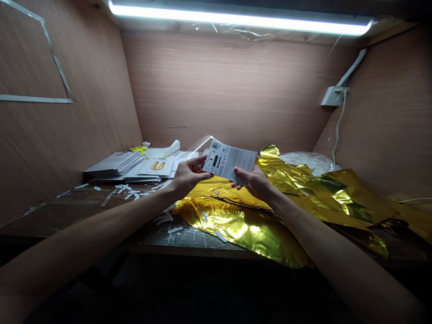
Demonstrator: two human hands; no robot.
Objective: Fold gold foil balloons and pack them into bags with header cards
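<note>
Card (230, 161) is held up in both hands, over the middle of the bench (67, 211), its printed side facing the person and tilted down to the right. At far left, strips of silvery tape (37, 99) run along the wooden side wall (101, 81). Below, against that wall, lies a stack (113, 164) of white sheets, with a yellow label (138, 149) at its back. Just right of it, another sheet (157, 166) shows a gold U shape, and white plastic (165, 149) lies crumpled behind. Small white strips (131, 192) are scattered in front.

Next comes the left hand (191, 174), thumb and fingers closed on the card's left end. Clear film (200, 146) rises behind that end. The right hand (255, 181) grips the lower right corner, thumb on the print and fingers underneath. Gold foil (249, 225) spreads below the hands and off to the right, wrinkled and shiny, with a few strips on its front edge. Behind it sits a clear bag (307, 163). On the right wall, a cable (339, 130) hangs from a white socket (332, 96).
</note>
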